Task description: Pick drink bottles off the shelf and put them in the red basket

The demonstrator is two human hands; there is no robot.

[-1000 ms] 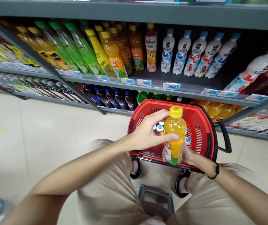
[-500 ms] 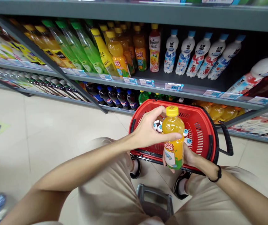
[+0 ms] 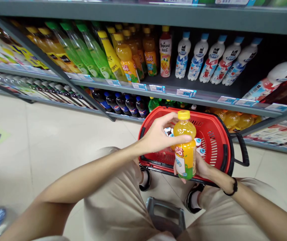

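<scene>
An orange juice bottle with a yellow cap stands upright between both of my hands, over the near rim of a red shopping basket. My left hand is wrapped round the bottle's upper body from the left. My right hand cups its lower part from behind and below, mostly hidden by the bottle. Several small white bottles with blue caps lie inside the basket.
Grey store shelves hold rows of drinks: orange and green bottles at left, white milk-drink bottles at right, dark cola bottles below. The basket's black handle sticks out right. A grey stool edge shows between my knees. Pale tiled floor lies left.
The bottle has tilted slightly and shifted a little toward me and left. Both hands kept their hold on it. The basket has stayed put.
</scene>
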